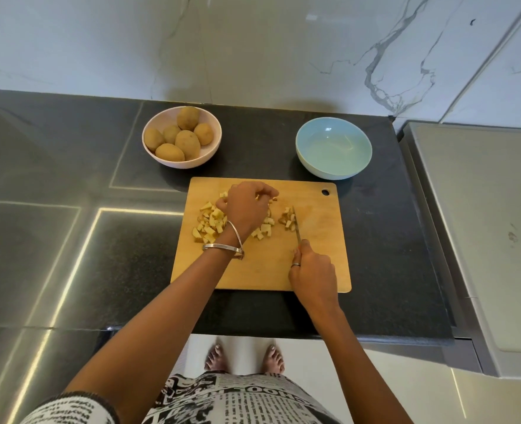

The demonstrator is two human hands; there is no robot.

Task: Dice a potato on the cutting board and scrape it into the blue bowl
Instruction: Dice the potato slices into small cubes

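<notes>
**Dicing nearly done, bowl still empty**

The right hand (313,275) grips the knife (297,226), blade down beside a small cut pile. The left hand (247,209), fingers curled, pinches a piece among the dice (210,223) spread across the board (314,258). Beyond, the blue bowl (333,148) holds nothing; scraping remains.
</notes>
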